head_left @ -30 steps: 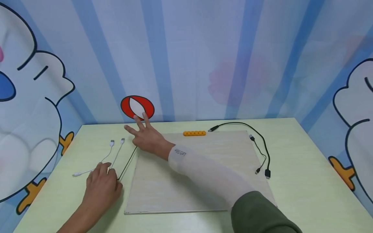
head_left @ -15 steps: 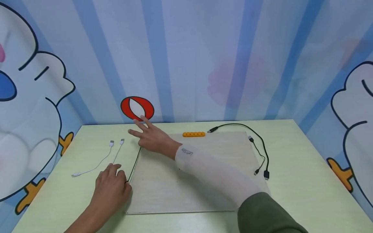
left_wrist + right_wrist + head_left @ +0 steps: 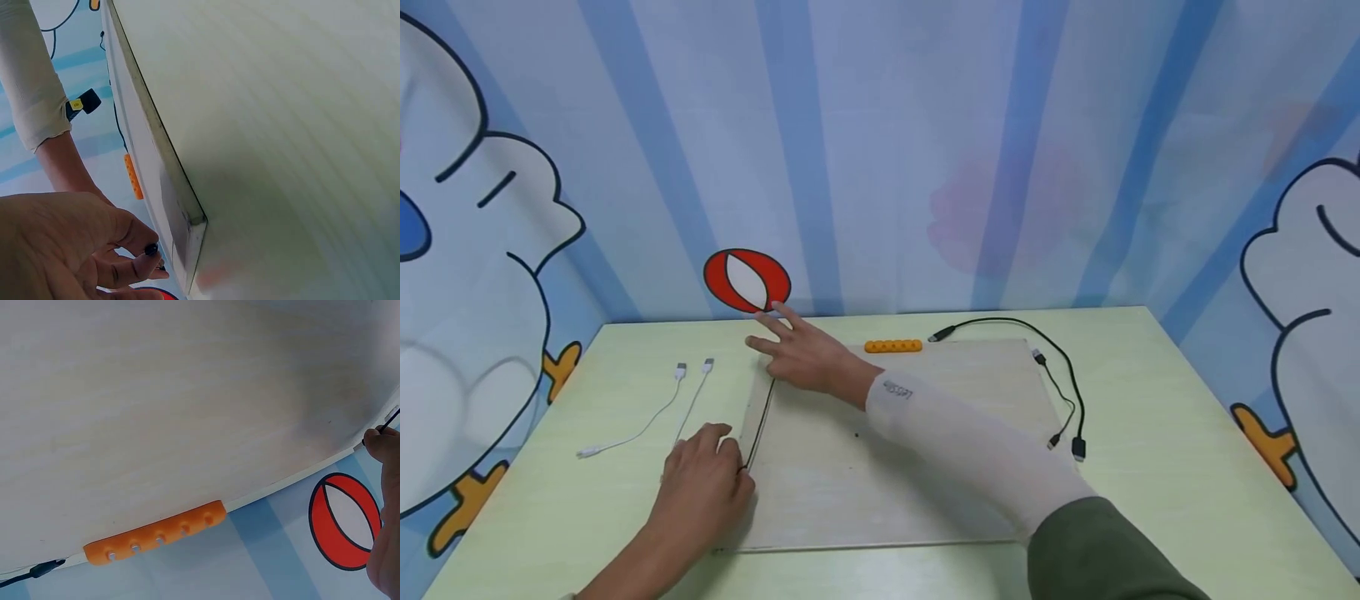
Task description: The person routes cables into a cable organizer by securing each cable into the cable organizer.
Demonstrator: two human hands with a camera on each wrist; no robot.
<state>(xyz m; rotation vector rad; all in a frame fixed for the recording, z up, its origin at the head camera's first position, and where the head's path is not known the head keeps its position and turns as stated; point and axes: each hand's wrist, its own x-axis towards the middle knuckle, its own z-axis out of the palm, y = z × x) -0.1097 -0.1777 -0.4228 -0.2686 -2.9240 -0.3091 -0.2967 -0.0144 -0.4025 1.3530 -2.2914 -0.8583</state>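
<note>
My left hand [image 3: 703, 492] pinches the lower end of a thin black cable [image 3: 762, 423]. In the left wrist view, a small dark end of the cable [image 3: 151, 249] shows between thumb and forefinger. Farther back, my right hand [image 3: 808, 358] holds the cable's other end, its outer fingers spread; the right wrist view has the cable [image 3: 390, 419] at its fingertips. Between both hands the cable runs nearly straight over the left part of a pale flat board [image 3: 820, 508]. Whatever plugs it has are hidden by the fingers.
Two white USB cables [image 3: 681, 372] lie left of the board, one partly behind my left hand. An orange cable holder [image 3: 892, 346] sits at the board's back edge. A long black cable [image 3: 1078, 448] and a shorter black cable [image 3: 1039, 357] lie along the right side.
Both hands have moved right with the black cable held between them, from beside the board's left edge to over it. The white cables and other items stay put.
</note>
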